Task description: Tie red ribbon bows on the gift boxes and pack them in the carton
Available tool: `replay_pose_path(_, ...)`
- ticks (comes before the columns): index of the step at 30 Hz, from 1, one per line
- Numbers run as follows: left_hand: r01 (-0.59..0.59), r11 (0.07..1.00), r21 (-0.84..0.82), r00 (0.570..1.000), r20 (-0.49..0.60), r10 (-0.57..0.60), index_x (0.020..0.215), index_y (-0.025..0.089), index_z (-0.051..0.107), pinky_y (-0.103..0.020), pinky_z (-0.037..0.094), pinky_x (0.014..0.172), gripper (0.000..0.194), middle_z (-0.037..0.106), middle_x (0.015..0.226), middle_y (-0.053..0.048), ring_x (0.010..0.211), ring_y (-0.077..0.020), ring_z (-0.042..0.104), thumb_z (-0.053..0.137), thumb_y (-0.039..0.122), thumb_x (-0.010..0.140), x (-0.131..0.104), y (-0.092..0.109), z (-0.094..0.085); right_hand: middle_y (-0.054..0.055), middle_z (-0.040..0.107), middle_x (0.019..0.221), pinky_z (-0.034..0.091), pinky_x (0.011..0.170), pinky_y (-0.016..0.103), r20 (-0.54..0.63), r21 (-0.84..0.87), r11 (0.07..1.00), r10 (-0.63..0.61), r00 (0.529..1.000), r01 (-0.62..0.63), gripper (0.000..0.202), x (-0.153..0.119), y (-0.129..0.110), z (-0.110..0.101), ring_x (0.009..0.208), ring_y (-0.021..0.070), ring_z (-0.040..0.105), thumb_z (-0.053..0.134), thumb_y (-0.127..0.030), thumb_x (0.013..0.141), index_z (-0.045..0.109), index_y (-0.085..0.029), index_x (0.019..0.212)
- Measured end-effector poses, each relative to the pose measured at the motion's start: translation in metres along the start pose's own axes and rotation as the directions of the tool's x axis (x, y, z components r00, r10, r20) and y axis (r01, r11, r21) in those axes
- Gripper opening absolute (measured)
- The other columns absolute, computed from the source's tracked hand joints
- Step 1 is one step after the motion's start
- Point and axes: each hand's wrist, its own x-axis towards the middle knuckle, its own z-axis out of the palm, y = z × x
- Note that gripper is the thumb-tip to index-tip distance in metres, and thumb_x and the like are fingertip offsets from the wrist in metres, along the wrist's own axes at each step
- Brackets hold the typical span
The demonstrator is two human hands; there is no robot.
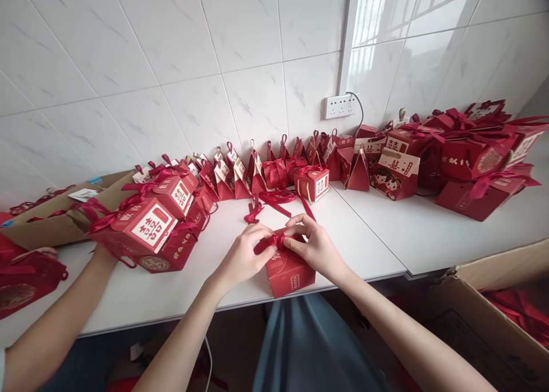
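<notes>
A red gift box (294,271) with gold print sits at the table's front edge, right before me. On its top is a red ribbon bow (278,242). My left hand (245,250) pinches the bow from the left, thumb and fingers closed on the ribbon. From the other side my right hand (315,248) grips it too, its fingers bent over the knot. Just beyond my hands lie loose red ribbons (277,196) and a small tied bow (253,209). A small red box with gold cord (311,184) stands behind them.
Stacked red boxes (150,232) stand on the left, beside a co-worker's arm (81,289). Small pointed boxes (240,178) line the wall. More boxes (476,158) are piled at right. A cardboard carton (454,300) stands below right. A power strip (339,107) is on the wall.
</notes>
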Motion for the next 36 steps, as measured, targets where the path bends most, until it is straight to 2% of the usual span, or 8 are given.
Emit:
replay_pose_path(9, 0.184, 0.945, -0.27, 0.983, 0.073, -0.17, 0.08, 0.017, 0.067, -0.034, 0.046, 0.093, 0.029, 0.059, 0.115, -0.009, 0.107, -0.0217, 0.056, 0.051, 0.041, 0.084, -0.001, 0.014, 0.014, 0.001, 0.063, 0.083, 0.049, 0.075, 0.03, 0.002, -0.213, 0.968, -0.134, 0.991, 0.131, 0.009, -0.002, 0.0, -0.003, 0.08, 0.0156, 0.061, 0.054, -0.018, 0.076, 0.052, -0.02, 0.084)
replay_pose_path(12, 0.215, 0.916, -0.339, 0.972, -0.019, -0.236, 0.079, 0.018, 0.067, -0.034, 0.051, 0.084, 0.037, 0.062, 0.109, -0.009, 0.1, -0.0221, 0.061, 0.045, 0.047, 0.086, -0.005, 0.012, 0.019, 0.002, 0.063, 0.085, 0.049, 0.076, 0.03, 0.028, -0.236, 0.961, -0.139, 0.99, 0.141, 0.009, -0.002, -0.002, -0.005, 0.082, 0.0163, 0.062, 0.053, -0.019, 0.077, 0.054, -0.019, 0.085)
replay_pose_path(15, 0.191, 0.941, -0.281, 0.964, -0.128, -0.234, 0.076, 0.024, 0.067, -0.038, 0.052, 0.083, 0.031, 0.066, 0.092, -0.007, 0.101, -0.0239, 0.062, 0.051, 0.05, 0.081, -0.032, -0.015, -0.015, 0.003, 0.063, 0.083, 0.049, 0.077, 0.03, 0.039, -0.216, 0.965, -0.143, 0.989, 0.148, 0.005, -0.001, -0.005, -0.008, 0.081, 0.0158, 0.062, 0.052, -0.02, 0.079, 0.055, -0.018, 0.083)
replay_pose_path(20, 0.154, 0.986, -0.057, 0.968, -0.194, -0.162, 0.075, 0.032, 0.065, -0.041, 0.054, 0.081, 0.03, 0.066, 0.086, -0.003, 0.091, -0.0249, 0.066, 0.059, 0.06, 0.068, -0.1, -0.103, -0.111, 0.001, 0.062, 0.075, 0.049, 0.07, 0.029, 0.075, -0.273, 0.946, -0.161, 0.984, 0.176, 0.005, -0.001, -0.006, -0.012, 0.071, 0.014, 0.06, 0.049, -0.017, 0.082, 0.053, -0.019, 0.079)
replay_pose_path(22, 0.174, 0.985, 0.0, 0.964, -0.202, -0.171, 0.076, 0.031, 0.065, -0.041, 0.054, 0.081, 0.03, 0.066, 0.086, -0.003, 0.093, -0.0244, 0.066, 0.056, 0.06, 0.07, -0.113, -0.118, -0.126, -0.001, 0.061, 0.071, 0.048, 0.068, 0.029, 0.104, -0.342, 0.918, -0.174, 0.979, 0.2, 0.007, -0.001, -0.007, -0.014, 0.067, 0.0139, 0.058, 0.049, -0.016, 0.083, 0.052, -0.02, 0.078)
replay_pose_path(25, 0.169, 0.985, -0.04, 0.948, -0.267, -0.174, 0.072, 0.03, 0.063, -0.039, 0.054, 0.079, 0.034, 0.065, 0.081, -0.003, 0.093, -0.0226, 0.066, 0.048, 0.061, 0.074, -0.102, -0.095, -0.105, 0.001, 0.062, 0.076, 0.049, 0.071, 0.031, 0.092, -0.446, 0.851, -0.264, 0.96, 0.277, 0.007, -0.004, -0.01, -0.017, 0.073, 0.0156, 0.058, 0.05, -0.016, 0.084, 0.052, -0.021, 0.079)
replay_pose_path(32, 0.226, 0.915, -0.335, 0.953, -0.117, -0.278, 0.066, 0.018, 0.063, -0.033, 0.053, 0.082, 0.032, 0.063, 0.111, -0.01, 0.107, -0.024, 0.059, 0.048, 0.041, 0.082, -0.008, 0.008, 0.027, 0.008, 0.056, 0.098, 0.055, 0.075, 0.035, 0.212, -0.596, 0.658, -0.424, 0.881, 0.46, 0.004, -0.023, -0.013, -0.022, 0.084, 0.0181, 0.06, 0.061, -0.021, 0.083, 0.064, -0.02, 0.086)
replay_pose_path(36, 0.265, 0.836, -0.48, 0.958, 0.03, -0.286, 0.064, 0.016, 0.062, -0.032, 0.048, 0.09, 0.032, 0.051, 0.131, -0.01, 0.118, -0.0252, 0.052, 0.047, 0.037, 0.084, 0.005, 0.012, 0.035, 0.008, 0.06, 0.091, 0.055, 0.075, 0.036, 0.215, -0.64, 0.593, -0.473, 0.855, 0.489, 0.013, -0.024, -0.011, -0.018, 0.082, 0.0185, 0.06, 0.055, -0.017, 0.087, 0.066, -0.019, 0.081)
